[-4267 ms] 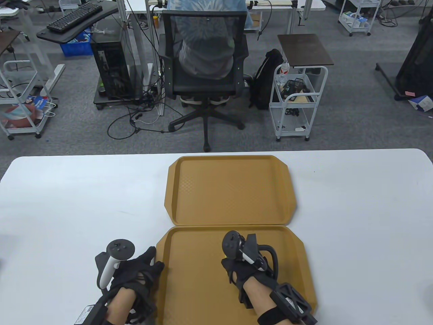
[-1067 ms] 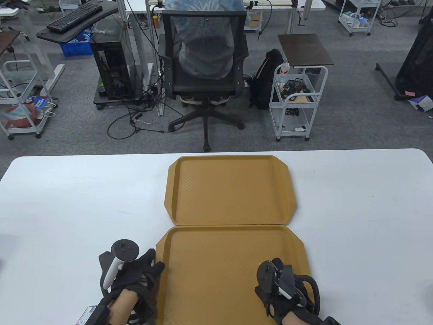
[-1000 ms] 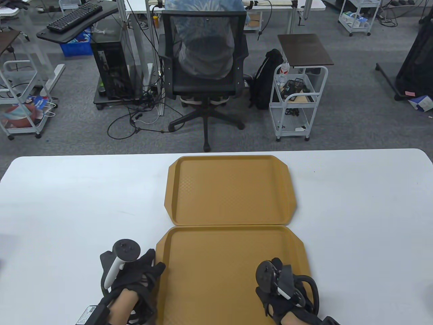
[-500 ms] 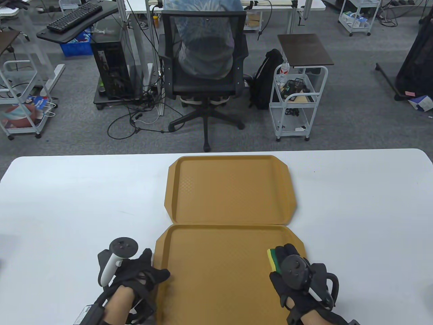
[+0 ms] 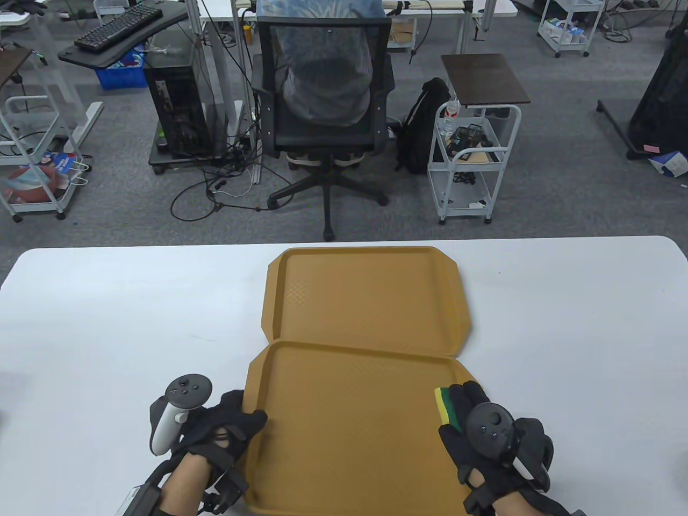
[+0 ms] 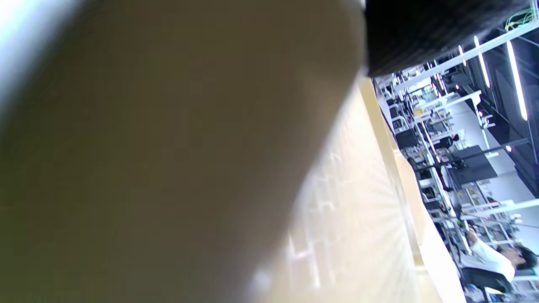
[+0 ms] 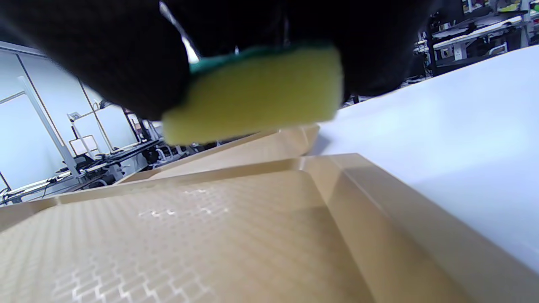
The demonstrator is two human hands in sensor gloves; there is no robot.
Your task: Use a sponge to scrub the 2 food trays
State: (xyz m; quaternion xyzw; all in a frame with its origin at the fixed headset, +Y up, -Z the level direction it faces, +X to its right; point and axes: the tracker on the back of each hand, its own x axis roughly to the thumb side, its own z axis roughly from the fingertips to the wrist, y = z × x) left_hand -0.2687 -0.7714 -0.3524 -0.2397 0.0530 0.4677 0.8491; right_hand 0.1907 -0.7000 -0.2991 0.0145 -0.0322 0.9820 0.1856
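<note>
Leftmost, the left hand (image 5: 223, 427) lay on the near tray's left rim, thumb hooked over the edge and fingers curled about it, so it gripped the near food tray (image 5: 344, 419) and seemed to tip that side slightly off the white table (image 5: 107, 322). In the left wrist view the rim filled most of the frame as a blur, with the textured tray floor beyond. Further right, the right hand (image 5: 484, 430) held the yellow-and-green sponge (image 5: 445, 407) pinched under its fingers, over the tray's right edge. The right wrist view showed the yellow face pointing down with a gap beneath it, so the sponge seemed just clear of the tray floor.

To scrub well, I would judge the left hand should pin the tray flat so it cannot slide, while the right presses the sponge fully down and works in overlapping strokes across the patterned floor, into the corners and up the sloped walls.

Both trays held nothing but the hands' reach: the near one was bare inside, and the far food tray (image 5: 365, 301), touching its far edge, was likewise bare.
</note>
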